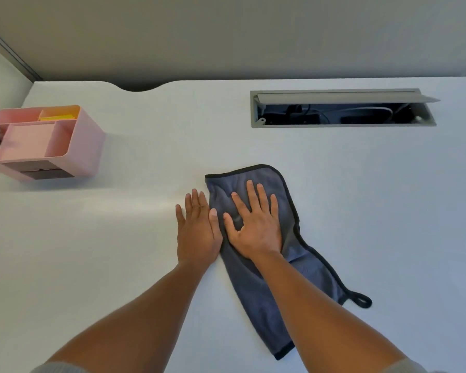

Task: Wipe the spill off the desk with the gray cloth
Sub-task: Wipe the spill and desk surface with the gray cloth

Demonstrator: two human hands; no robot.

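The gray cloth (275, 281) with dark trim and a hanging loop lies flat on the white desk (119, 251), stretched from the centre toward the near right. My right hand (254, 224) presses flat on its upper part, fingers spread. Just left of the cloth, my left hand (198, 230) rests flat on the bare desk, with its thumb touching the cloth's left edge. I cannot make out any spill on the desk surface.
A pink desk organiser (42, 141) with compartments stands at the far left. An open cable tray slot (342, 109) with wires inside is cut into the desk at the back right. A gray partition wall runs behind the desk.
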